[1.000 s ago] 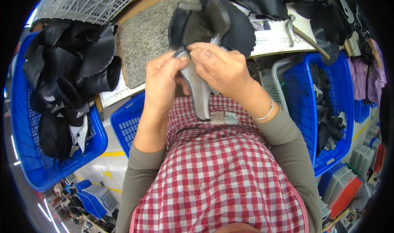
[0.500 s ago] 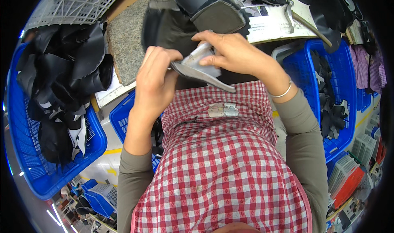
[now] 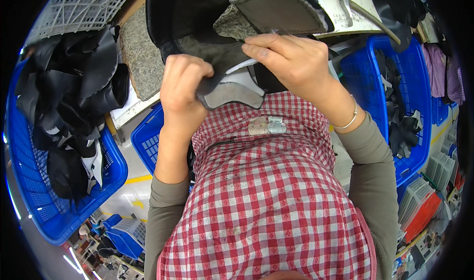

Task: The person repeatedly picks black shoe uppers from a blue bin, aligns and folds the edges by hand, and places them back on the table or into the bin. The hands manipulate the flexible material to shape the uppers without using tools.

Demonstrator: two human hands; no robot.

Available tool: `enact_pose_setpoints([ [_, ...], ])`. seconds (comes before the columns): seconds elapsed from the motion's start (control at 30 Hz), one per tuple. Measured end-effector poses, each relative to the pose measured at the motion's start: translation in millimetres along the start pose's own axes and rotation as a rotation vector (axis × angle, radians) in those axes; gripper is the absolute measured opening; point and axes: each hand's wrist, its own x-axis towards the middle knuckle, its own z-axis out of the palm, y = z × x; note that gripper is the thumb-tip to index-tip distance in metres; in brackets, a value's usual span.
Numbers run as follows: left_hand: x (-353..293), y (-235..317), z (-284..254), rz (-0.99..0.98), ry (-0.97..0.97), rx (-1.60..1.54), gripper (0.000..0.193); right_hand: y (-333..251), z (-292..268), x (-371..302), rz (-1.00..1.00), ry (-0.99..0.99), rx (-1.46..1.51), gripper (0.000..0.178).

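Black leather pieces with grey lining, which look like a shoe upper (image 3: 177, 23), spread between my hands over the table edge. My left hand (image 3: 182, 90) is closed on the leather at its left side, where a grey-lined flap (image 3: 232, 97) hangs toward my apron. With fingers pinched, my right hand (image 3: 294, 60) holds the upper's edge on the other side. Near its fingertips a thin white lining strip (image 3: 242, 66) shows, and I cannot tell whether the fingers grip it too. Another grey-lined flap (image 3: 281, 13) stands beyond the right hand.
A speckled stone slab (image 3: 140, 58) lies on the table to the left. At the back right rests a hammer (image 3: 373, 24) beside black leather. Blue crates with leather pieces stand left (image 3: 64, 225) and right (image 3: 417, 82). A white plastic basket (image 3: 84, 8) sits far left.
The leather has come nearer and spread wider between my hands. My right hand has moved right, away from the white lining, and the grey flap has turned to face up.
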Motion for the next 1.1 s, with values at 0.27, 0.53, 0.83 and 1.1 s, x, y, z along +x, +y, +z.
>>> enact_pose_setpoints([
  [0.27,-0.6,3.1,1.0,0.168,0.047,0.125,0.038,-5.7,-14.5,-2.2,-0.056,-0.043,-0.004,0.014],
  [0.53,-6.8,-0.6,4.8,0.219,0.095,0.086,0.036,2.5,-23.9,-2.1,-0.058,-0.087,0.093,0.010],
  [0.83,12.0,3.0,-6.4,0.098,0.082,0.126,0.031,-17.6,-34.7,7.0,0.052,-0.330,0.162,0.024],
  [1.1,22.4,-2.4,-25.3,-0.037,-0.180,0.011,0.037,-2.9,-10.1,1.5,0.025,-0.174,-0.062,0.011],
])
